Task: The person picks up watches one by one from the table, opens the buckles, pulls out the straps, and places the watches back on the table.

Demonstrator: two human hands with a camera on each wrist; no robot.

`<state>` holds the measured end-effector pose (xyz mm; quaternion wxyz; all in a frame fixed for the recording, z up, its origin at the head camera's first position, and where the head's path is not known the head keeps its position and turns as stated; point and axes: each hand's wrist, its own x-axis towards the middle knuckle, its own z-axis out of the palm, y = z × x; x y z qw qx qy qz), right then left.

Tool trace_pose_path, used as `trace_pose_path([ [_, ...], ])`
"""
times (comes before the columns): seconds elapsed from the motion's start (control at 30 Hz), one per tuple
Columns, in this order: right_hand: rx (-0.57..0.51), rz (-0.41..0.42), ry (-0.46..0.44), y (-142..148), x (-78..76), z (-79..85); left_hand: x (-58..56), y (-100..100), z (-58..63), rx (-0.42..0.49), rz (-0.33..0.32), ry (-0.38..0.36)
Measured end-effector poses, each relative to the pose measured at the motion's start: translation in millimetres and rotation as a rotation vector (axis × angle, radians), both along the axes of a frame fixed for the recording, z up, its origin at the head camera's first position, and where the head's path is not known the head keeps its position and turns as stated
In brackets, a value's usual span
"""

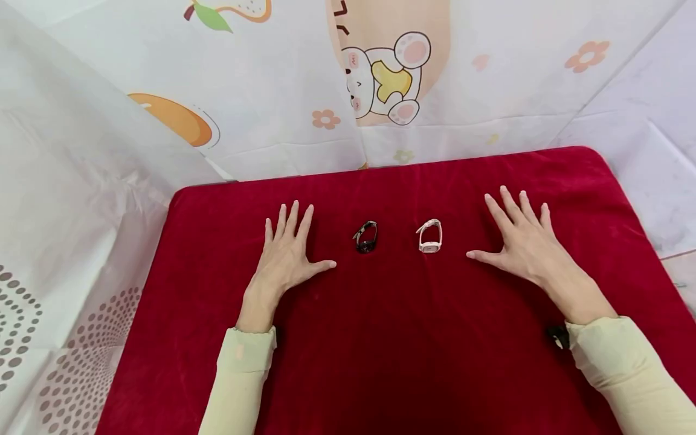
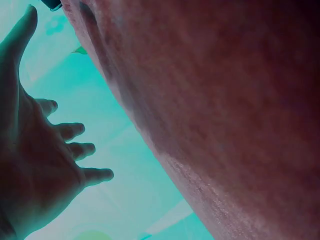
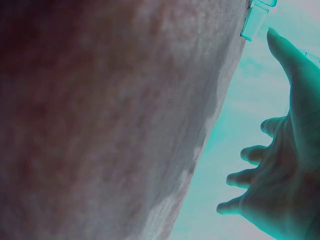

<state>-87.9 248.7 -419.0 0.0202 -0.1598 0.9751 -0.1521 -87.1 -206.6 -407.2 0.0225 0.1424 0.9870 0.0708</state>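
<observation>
Two wristwatches stand on the red cloth between the hands, each with its strap buckled into a loop. The black watch (image 1: pixel 367 246) is nearer the left hand (image 1: pixel 285 257), just beyond its thumb tip. To its right, the white watch (image 1: pixel 430 247) lies closer to the right hand (image 1: pixel 524 244). Both hands are palm down with fingers spread and straight, and neither touches a watch. In the left wrist view the left hand (image 2: pixel 40 155) shows its palm side, with a dark piece of the black watch (image 2: pixel 51 4) at the top edge. The right wrist view shows the right hand (image 3: pixel 285 165) and part of the white watch (image 3: pixel 255 21).
A red velvet cloth (image 1: pixel 370 350) covers the table, which has rounded far corners. White printed curtains (image 1: pixel 261 90) hang behind the table and at its left. A small dark object (image 1: pixel 557 336) shows at the right sleeve's cuff.
</observation>
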Motion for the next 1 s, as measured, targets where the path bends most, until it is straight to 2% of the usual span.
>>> trace_pose_path([
  [0.3, -0.009, 0.025, 0.006, -4.3, -3.2, 0.5, -4.9, 5.4, 2.9, 0.057, -0.130, 0.075],
  [0.53, -0.012, 0.042, 0.016, -7.8, -6.1, 1.4, -6.9, 8.4, 6.1, 0.056, -0.141, 0.074],
  [0.7, -0.048, 0.041, 0.014, -9.1, -6.6, 1.2, -8.6, 13.6, 6.9, 0.091, -0.159, 0.059],
  [1.0, -0.096, 0.059, 0.029, -15.9, -9.7, 0.7, -11.3, 25.8, 6.2, 0.158, -0.190, 0.085],
])
